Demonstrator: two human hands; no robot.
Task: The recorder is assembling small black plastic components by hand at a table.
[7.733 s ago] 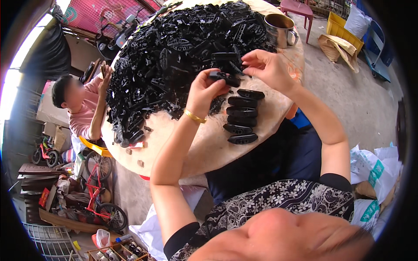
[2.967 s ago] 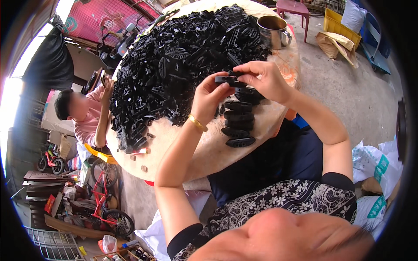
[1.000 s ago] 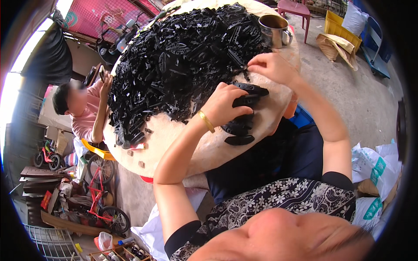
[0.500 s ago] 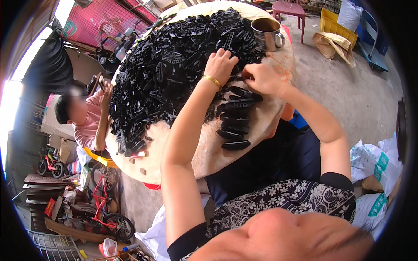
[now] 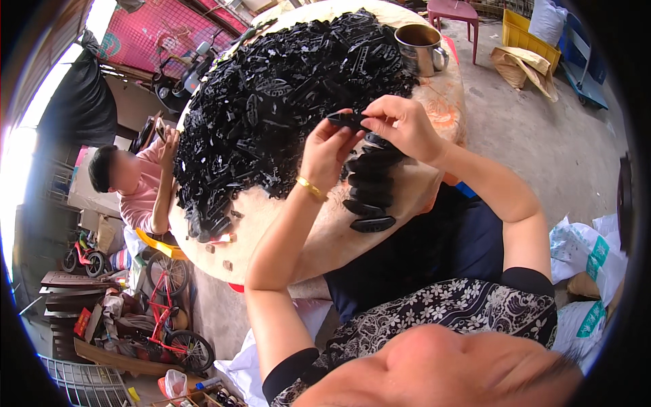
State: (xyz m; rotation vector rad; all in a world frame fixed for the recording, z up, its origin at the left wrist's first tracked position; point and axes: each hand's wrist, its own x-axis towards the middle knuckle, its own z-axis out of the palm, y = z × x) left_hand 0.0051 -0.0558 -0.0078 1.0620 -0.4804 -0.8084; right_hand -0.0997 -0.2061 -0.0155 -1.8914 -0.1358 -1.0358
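Note:
A slim, elongated black plastic piece [image 5: 346, 121] is raised above the table between my two hands. My left hand [image 5: 325, 154], with a gold bangle at the wrist, pinches its left part. At its right end, the fingers of my right hand [image 5: 410, 132] are closed on it. Just below, a row of similar black pieces [image 5: 371, 193] lies side by side along the near right of the table. A large heap of loose black plastic pieces [image 5: 271, 102] spreads beyond my hands. The fine detail of the held piece is too small to read.
The round table [image 5: 298, 254] has a pale cover. A metal mug [image 5: 418, 51] stands at the heap's far right. Across the left edge, a person in a pink shirt [image 5: 144, 186] has hands at the table. White sacks [image 5: 586, 251] lie to the right, a red bicycle [image 5: 159, 308] stands lower left.
Both hands have drawn back from the heap's right edge and turned toward each other. A black piece now shows held between them, above the table.

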